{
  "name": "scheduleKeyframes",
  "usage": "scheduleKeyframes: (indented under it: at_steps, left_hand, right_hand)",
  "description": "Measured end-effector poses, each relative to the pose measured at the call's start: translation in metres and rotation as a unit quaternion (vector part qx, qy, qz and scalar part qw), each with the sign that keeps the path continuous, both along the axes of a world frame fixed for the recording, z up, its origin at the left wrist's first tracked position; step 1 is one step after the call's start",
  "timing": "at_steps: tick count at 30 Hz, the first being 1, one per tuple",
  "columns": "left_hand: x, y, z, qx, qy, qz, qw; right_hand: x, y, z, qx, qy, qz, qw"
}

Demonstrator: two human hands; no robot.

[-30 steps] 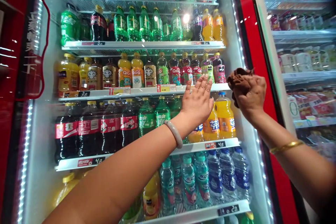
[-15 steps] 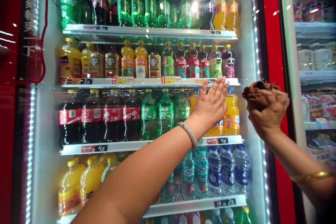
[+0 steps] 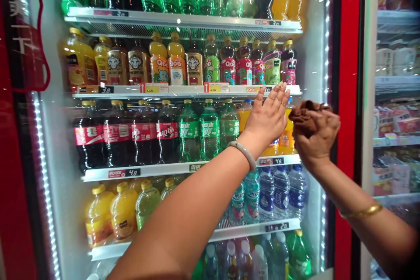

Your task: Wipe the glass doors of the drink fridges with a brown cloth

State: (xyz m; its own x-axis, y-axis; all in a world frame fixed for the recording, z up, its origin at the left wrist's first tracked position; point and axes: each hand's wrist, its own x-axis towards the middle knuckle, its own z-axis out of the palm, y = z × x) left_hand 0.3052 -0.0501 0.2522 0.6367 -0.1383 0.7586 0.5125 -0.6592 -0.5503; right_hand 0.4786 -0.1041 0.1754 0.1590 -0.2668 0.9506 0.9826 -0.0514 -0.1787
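- L hand [image 3: 269, 111], w/ grey bangle [image 3: 243, 154]: back to viewer, fingers straight & close together, grip unclosed, in front of orange-drink btls [image 3: 287, 135]; contact w/ glass couldn't be told.
- R hand [image 3: 316, 133], w/ gold bracelet [image 3: 362, 212]: fingers clamped on crumpled brown cloth [image 3: 305, 116].
- Cloth: just R of L hand's fingers, near R edge of the cooler's shelves.
- Mid shelf: "Qoo" btls [image 3: 227, 65], gold-labelled btls [image 3: 194, 65] reading approx. "PREDATOR"; tags incl. "3.8" [image 3: 106, 90], "4.00" [image 3: 215, 89].
- Shelf below: red-labelled cola btls [image 3: 143, 133], green Sprite btls [image 3: 210, 133] (雪碧); tags "4.8" [image 3: 131, 173].
- Far L: white lettering [image 3: 22, 44], legible part "一下".
- All btls stood upright.
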Motion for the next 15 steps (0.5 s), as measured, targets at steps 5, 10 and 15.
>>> scheduleKeyframes:
  at_steps: [5,10,15]
  left_hand:
    - [-0.008,-0.001,0.000,0.002,0.025,0.018,1.000]
    - [-0.024,0.001,-0.014,0.042,0.035,0.037,0.998]
    - [-0.031,-0.002,-0.027,0.074,0.008,0.059,0.995]
  right_hand:
    - [0.001,-0.001,0.028,-0.057,-0.052,0.029,0.997]
    - [0.042,0.000,0.007,0.018,0.049,0.013,0.999]
    - [-0.013,0.006,-0.034,-0.007,-0.033,0.023,0.999]
